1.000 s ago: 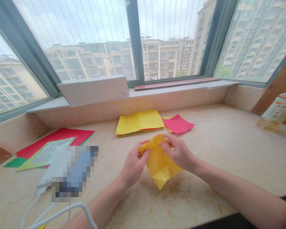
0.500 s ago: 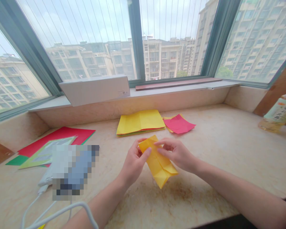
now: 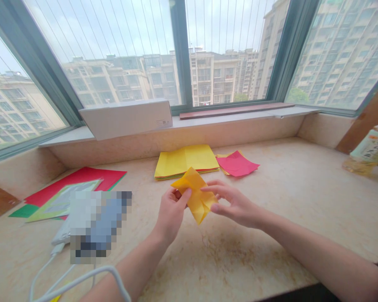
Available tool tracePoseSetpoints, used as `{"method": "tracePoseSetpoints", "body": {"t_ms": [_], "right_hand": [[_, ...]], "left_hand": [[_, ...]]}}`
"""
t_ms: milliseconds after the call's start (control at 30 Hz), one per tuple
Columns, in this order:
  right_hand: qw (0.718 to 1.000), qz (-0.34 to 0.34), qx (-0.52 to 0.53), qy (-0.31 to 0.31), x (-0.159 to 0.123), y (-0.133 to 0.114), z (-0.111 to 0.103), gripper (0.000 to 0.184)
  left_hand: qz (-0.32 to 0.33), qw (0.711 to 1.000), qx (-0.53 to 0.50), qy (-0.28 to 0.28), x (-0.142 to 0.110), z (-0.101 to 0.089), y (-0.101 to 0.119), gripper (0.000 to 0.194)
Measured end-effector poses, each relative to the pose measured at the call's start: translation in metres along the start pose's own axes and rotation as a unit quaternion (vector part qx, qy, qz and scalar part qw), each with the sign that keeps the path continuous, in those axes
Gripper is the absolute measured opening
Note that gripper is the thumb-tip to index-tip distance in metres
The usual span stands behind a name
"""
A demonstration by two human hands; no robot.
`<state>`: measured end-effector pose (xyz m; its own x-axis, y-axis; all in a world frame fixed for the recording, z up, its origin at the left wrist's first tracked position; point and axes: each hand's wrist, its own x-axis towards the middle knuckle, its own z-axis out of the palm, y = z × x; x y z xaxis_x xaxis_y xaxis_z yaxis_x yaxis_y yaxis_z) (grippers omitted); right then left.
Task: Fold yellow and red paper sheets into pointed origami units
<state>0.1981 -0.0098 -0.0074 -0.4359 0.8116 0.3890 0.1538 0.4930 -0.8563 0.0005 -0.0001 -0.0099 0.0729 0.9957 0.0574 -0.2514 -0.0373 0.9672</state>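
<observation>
My left hand [image 3: 171,212] pinches the left side of a folded yellow-orange paper [image 3: 193,191], its thumb lying on the front face. The paper is held up above the counter, tilted, with creases and a partly opened flap at its lower end. My right hand [image 3: 231,203] grips the paper's right edge, index finger and thumb spaced along it; some of its fingertips are hidden behind the sheet. Beyond the hands lies a stack of larger yellow paper [image 3: 185,161] with red and green edges. A smaller pile topped by pink-red paper [image 3: 239,163] is beside it.
On the left of the stone counter [image 3: 286,260] lie red paper [image 3: 78,180], a light green packet [image 3: 38,212], a blurred-out device [image 3: 103,224] and a white cable [image 3: 113,270]. A white box [image 3: 129,121] rests on the windowsill. A bottle [image 3: 368,149] stands at right.
The folded paper has been raised and turned, its lower end swinging up and left. My left hand has shifted slightly left; my right hand has moved to the paper's right edge.
</observation>
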Motion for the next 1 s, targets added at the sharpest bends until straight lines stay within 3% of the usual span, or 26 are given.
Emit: {"method": "tracePoseSetpoints", "body": {"t_ms": [100,200,433,700,1000], "right_hand": [[0.999,-0.013,-0.026,-0.028,-0.001,-0.003,0.000,0.049],[0.999,-0.025,-0.027,-0.027,-0.002,-0.003,0.001,0.043],[0.998,-0.013,-0.040,-0.042,-0.002,-0.006,0.000,0.037],[0.996,-0.041,-0.080,-0.018,0.000,0.001,-0.004,0.027],[0.987,-0.092,-0.127,-0.023,-0.002,0.010,-0.002,0.039]], "left_hand": [[-0.002,1.000,-0.022,-0.018,0.000,-0.002,0.001,0.044],[-0.027,0.998,-0.020,-0.049,-0.001,-0.001,0.001,0.044],[-0.002,0.999,0.047,0.026,0.001,-0.001,-0.001,0.040],[0.050,0.992,0.110,0.027,0.003,-0.005,-0.003,0.026],[0.049,0.996,0.070,0.041,0.005,-0.007,-0.007,0.029]]}}
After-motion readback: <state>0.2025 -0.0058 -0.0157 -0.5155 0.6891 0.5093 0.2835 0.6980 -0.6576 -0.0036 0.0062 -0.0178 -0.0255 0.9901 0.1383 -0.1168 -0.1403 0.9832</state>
